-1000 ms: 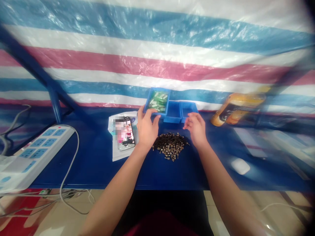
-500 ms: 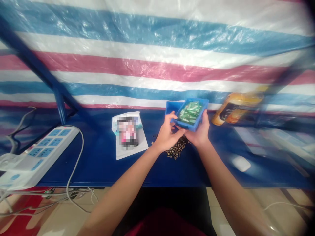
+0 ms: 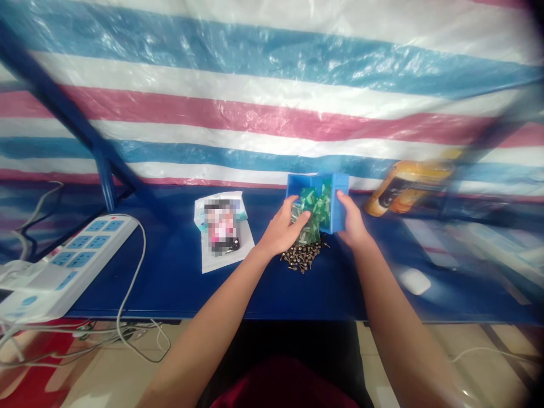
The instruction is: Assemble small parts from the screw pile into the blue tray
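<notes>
Both hands are at the middle of the frame on a blue bin point(image 3: 339, 195), apart from each other, with the bin between them. The bin is tipped toward the person, mouth facing the camera, and sits just above a small pile of dark screws point(image 3: 302, 258) on the blue desk point(image 3: 170, 289). The right hand point(image 3: 352, 224) is clamped on the bin's right wall, thumb and fingers around the edge. The left hand point(image 3: 281, 226) lies over the green packets point(image 3: 313, 207) at the bin's mouth, fingers touching them; can't tell if it actually grips any. The packets sit loose and some hang past the rim toward the screws. Judging by the tilt, a firm right-hand hold and the left hand kept over the mouth are what stop them sliding out.

Left of the hands, a phone point(image 3: 221, 226) lies on white paper point(image 3: 243, 241), screen pixelated. Lower left: power strip point(image 3: 72, 260) with a white cable point(image 3: 138, 266). Right: orange bottle point(image 3: 406, 188), blurred, and white mouse point(image 3: 414, 281). Striped tarp point(image 3: 272, 96) behind, blue frame bar point(image 3: 55, 96) upper left. No brand or writing readable: bottle label too blurred, packets too small.
</notes>
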Available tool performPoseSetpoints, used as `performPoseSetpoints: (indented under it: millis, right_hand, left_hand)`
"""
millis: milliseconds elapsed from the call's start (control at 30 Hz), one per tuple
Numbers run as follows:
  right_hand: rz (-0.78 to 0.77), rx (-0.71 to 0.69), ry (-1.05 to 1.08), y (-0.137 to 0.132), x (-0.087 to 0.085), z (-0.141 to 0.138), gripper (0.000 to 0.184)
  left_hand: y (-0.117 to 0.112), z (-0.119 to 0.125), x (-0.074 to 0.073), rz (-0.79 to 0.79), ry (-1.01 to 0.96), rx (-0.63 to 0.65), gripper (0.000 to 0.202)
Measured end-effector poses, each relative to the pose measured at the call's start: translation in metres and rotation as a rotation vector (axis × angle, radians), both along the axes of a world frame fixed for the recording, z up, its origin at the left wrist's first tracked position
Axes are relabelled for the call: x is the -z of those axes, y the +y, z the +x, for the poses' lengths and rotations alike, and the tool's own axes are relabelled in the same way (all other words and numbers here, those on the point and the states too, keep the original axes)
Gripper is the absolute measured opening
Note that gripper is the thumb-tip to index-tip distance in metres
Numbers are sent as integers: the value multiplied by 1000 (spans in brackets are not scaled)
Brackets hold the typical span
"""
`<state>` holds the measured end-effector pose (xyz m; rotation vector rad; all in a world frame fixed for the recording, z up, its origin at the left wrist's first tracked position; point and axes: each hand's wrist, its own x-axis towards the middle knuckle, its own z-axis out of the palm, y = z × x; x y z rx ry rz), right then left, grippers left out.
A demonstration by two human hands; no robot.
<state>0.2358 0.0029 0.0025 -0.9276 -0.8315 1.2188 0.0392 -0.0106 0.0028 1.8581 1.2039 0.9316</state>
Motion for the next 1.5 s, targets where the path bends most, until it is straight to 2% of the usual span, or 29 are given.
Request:
performPoseSetpoints:
  millis: [200,367,467,600,733,900,1100,1267,1500]
  right_hand:
    - [65,5,-272,-6,0,-1,39]
    - [195,26,-487,-16,-10,1,49]
    - [232,50,-569,-22,-17,1,56]
    - [264,65,-585,-26,-23,4,57]
    - [312,67,-663,-27,-25,8,58]
    - [358,95,-723,-26,-23,18,56]
    - [578,191,-861,-18,-15,34,63]
    - [632,262,-827,-18,-10,38,65]
    - [635,482,-538,-11,3,37,70]
  left_hand:
    - [0,3,3,57,60,11,64]
    - [5,1,5,158,140,-4,45]
    - [9,-1,6,155,187,-69,42]
    - [15,-4,10,122,178,-171,52]
    - [19,-8,15,102,267,-239,44]
    - [20,-13,12,57,341,-259,60]
    - [17,-16,-1,-26,482,-293,74]
    - [17,-15,-2,-42,554,-347,81]
    - [17,-18,-2,-3,608,-333,81]
